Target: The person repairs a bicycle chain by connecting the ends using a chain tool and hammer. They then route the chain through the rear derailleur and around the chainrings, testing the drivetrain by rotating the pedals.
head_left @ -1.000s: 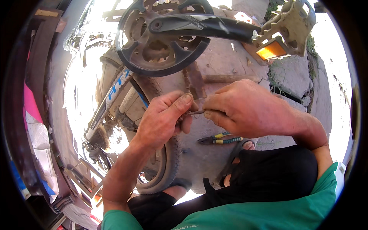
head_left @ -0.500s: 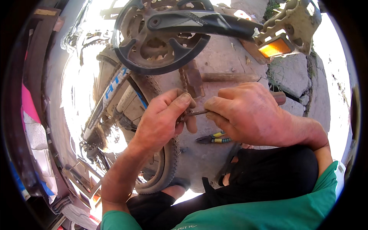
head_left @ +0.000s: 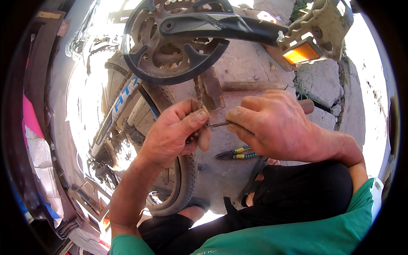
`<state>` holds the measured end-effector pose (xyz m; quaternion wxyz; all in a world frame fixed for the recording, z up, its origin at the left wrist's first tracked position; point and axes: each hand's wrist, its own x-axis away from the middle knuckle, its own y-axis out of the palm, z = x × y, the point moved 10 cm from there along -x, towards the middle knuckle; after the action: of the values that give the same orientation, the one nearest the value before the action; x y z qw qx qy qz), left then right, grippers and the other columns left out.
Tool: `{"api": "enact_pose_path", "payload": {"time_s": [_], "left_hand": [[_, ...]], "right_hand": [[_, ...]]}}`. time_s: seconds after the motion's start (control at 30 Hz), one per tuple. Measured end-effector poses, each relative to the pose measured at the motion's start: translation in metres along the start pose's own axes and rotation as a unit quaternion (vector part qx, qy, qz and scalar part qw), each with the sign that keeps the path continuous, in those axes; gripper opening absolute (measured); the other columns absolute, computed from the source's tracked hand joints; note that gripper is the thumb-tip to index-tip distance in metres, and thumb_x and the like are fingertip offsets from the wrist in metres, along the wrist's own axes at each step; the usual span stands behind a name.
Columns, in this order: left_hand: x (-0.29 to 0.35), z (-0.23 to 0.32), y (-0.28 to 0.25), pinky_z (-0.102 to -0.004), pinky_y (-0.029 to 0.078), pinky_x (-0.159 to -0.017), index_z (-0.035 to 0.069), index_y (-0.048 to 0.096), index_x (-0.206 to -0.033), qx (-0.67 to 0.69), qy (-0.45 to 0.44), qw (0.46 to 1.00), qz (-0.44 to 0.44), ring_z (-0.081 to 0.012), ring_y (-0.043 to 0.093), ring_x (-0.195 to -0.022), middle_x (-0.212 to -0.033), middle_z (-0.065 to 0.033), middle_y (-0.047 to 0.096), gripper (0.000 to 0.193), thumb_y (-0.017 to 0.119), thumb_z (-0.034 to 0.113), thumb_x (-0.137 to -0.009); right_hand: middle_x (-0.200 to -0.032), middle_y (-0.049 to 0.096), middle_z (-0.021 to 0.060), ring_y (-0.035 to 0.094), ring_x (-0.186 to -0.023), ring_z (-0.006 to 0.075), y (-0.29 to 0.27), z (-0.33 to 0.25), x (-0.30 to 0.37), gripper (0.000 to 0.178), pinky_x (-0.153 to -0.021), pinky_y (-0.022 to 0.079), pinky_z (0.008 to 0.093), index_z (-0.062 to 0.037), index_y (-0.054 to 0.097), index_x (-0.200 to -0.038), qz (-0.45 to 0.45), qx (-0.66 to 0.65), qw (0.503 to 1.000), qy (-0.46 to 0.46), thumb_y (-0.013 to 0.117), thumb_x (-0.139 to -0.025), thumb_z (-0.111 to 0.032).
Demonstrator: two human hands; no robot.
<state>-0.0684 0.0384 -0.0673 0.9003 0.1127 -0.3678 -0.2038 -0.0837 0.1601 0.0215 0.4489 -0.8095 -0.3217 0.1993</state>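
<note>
My left hand [head_left: 172, 134] is closed on a dirty bicycle chain [head_left: 198, 94], pinching it between thumb and fingers. The chain runs up from the fist toward the black chainring [head_left: 142, 70]. My right hand [head_left: 272, 123] grips a thin metal rod [head_left: 217, 124], its far end hidden under the fingers. The rod's tip touches or nearly touches the chain beside my left thumb. A black crank arm [head_left: 229, 26] ends in a metal pedal [head_left: 321, 32] with an orange reflector, above both hands.
Pliers with yellow-green handles [head_left: 244, 156] lie on the concrete below my hands. A hammer-like tool with a rusty head [head_left: 211, 87] and wooden handle [head_left: 255, 86] lies beyond them. On the left are the bicycle's frame tube [head_left: 121, 100] and wheel tyre [head_left: 190, 178]. Cracked slabs [head_left: 318, 87] lie right.
My left hand has shifted slightly left, showing more chain above the fist. The rod's tip is now more visible beside the thumb. The right hand has barely moved.
</note>
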Motion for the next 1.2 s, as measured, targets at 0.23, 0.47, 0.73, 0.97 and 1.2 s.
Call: {"api": "enact_pose_path", "payload": {"time_s": [0.23,0.47,0.73,0.97,1.2], "left_hand": [[0.002,-0.002,-0.002,-0.0198,0.026,-0.041,0.007,0.053,-0.101,0.004,0.025,0.999,0.027,-0.0069,0.04,-0.043,-0.064,-0.0089,0.061,0.023,0.056,0.029,-0.1],[0.004,-0.004,-0.003,-0.0204,0.026,-0.041,0.006,0.052,-0.102,0.024,0.048,0.998,0.025,-0.0075,0.038,-0.044,-0.067,-0.0097,0.061,0.018,0.053,0.024,-0.101],[0.004,-0.004,-0.008,-0.0194,0.029,-0.041,0.005,0.053,-0.104,0.034,0.057,0.998,0.021,-0.0091,0.05,-0.05,-0.071,-0.0097,0.063,0.021,0.056,0.025,-0.1],[0.003,-0.005,-0.01,-0.0191,0.03,-0.041,0.005,0.053,-0.104,0.039,0.065,0.997,0.011,-0.01,0.054,-0.052,-0.072,-0.0098,0.063,0.021,0.057,0.025,-0.099],[0.003,-0.004,-0.013,-0.019,0.03,-0.041,0.005,0.053,-0.104,0.026,0.082,0.996,0.002,-0.0096,0.054,-0.051,-0.07,-0.0098,0.063,0.023,0.058,0.026,-0.099]], "right_hand": [[-0.069,0.06,0.0084,0.066,-0.068,0.0289,-0.001,-0.006,-0.003,0.01,-0.064,0.051,0.041,-0.0054,0.063,-0.079,0.043,0.058,0.996,-0.057,0.067,-0.075,-0.014],[-0.071,0.061,0.0098,0.063,-0.066,0.0326,0.014,0.011,-0.007,0.019,-0.058,0.048,0.0436,-0.0049,0.07,-0.097,0.024,-0.093,0.995,-0.035,0.073,-0.081,-0.014],[-0.084,0.068,0.0168,0.066,-0.074,0.0352,0.037,0.029,-0.019,0.02,-0.065,0.051,0.0403,0.0002,0.07,-0.099,-0.06,-0.266,0.962,-0.024,0.07,-0.088,-0.016],[-0.084,0.069,0.0129,0.065,-0.074,0.0246,0.054,0.038,-0.029,0.024,-0.067,0.049,0.0354,0.0026,0.071,-0.099,-0.159,-0.334,0.929,-0.001,0.069,-0.091,-0.02],[-0.081,0.067,0.0079,0.06,-0.071,0.0144,0.073,0.043,-0.033,0.025,-0.062,0.046,0.0314,0.0023,0.072,-0.1,-0.232,-0.392,0.89,0.024,0.069,-0.092,-0.021]]}}
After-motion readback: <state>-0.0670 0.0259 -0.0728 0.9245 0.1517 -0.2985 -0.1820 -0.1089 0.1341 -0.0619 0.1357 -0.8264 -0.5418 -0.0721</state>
